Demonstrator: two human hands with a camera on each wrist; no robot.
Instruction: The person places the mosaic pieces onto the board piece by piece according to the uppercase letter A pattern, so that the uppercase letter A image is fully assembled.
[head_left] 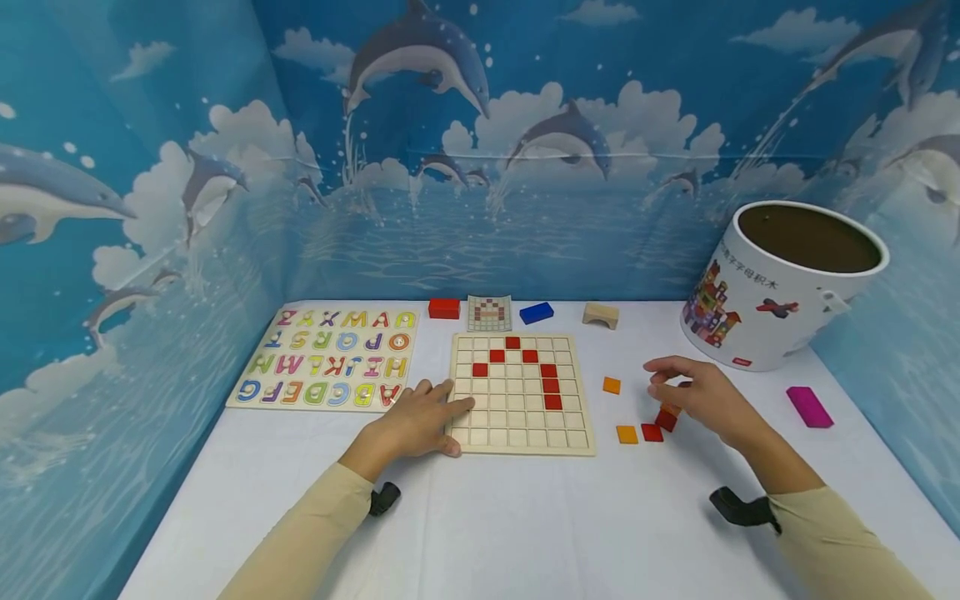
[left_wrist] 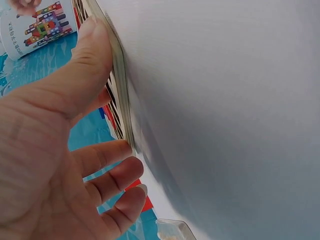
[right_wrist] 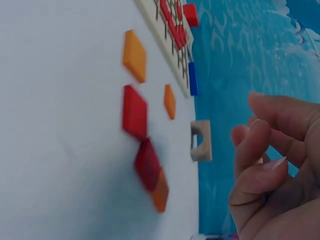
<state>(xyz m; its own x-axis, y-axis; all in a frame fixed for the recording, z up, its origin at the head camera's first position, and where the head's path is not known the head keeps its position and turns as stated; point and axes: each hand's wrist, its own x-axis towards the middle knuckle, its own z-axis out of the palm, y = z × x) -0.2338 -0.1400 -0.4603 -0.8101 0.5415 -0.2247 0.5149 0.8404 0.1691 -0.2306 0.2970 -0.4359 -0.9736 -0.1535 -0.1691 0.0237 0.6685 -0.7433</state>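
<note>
"One left hand, how set?"
"Fingers spread, touching left edge of grid board."
"Right hand?"
"Fingers loosely bent, tips parted, right of board."
"Tiles?"
"Seven red tiles on board; two loose red tiles, three orange tiles right of it."
"Farther?"
"Letter board left of it; bucket well right."

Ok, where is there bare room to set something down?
The widest bare patch of table lies before the grid board, between left sleeve and right sleeve; a smaller one, between magenta block and right sleeve. Crowded: around the loose tiles by the right hand, and behind the board, with red block, card and blue block.
</note>
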